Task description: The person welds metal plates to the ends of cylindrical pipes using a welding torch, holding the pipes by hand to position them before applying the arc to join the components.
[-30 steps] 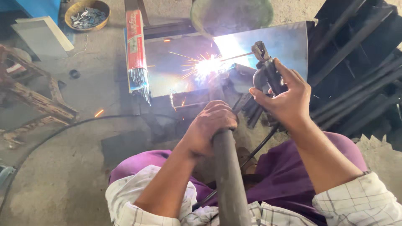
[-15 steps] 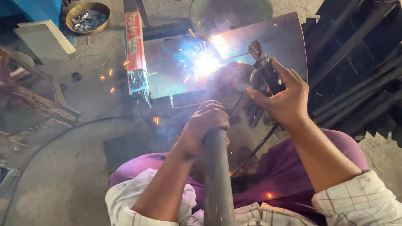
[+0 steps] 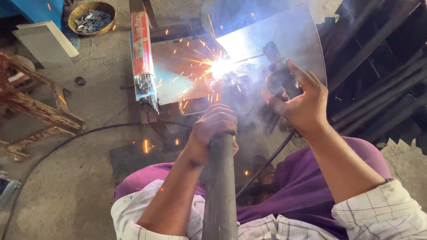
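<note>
My right hand [image 3: 302, 104] is wrapped tight around the dark electrode holder [image 3: 278, 66], fingers curled over its handle, and the thin welding rod [image 3: 249, 58] runs from it leftward to a white-hot arc [image 3: 221, 66] — sparks fly out in every direction there, with smoke drifting over the spot. A black cable [image 3: 267, 164] drops from the holder down past my purple lap. My left hand [image 3: 213, 131] is clenched around the upper end of a thick grey metal pipe [image 3: 220, 191], which runs from the arc area straight down toward me between my knees. The arc sits at the edge of a flat metal sheet [image 3: 284, 35] that lies on the floor just beyond the pipe's end. Left of the sparks lies a red packet of welding rods [image 3: 142, 49], bare tips poking out toward me — beyond it, a round bowl [image 3: 93, 17] of small metal pieces. A rusty frame [image 3: 35, 109] stands far left.
</note>
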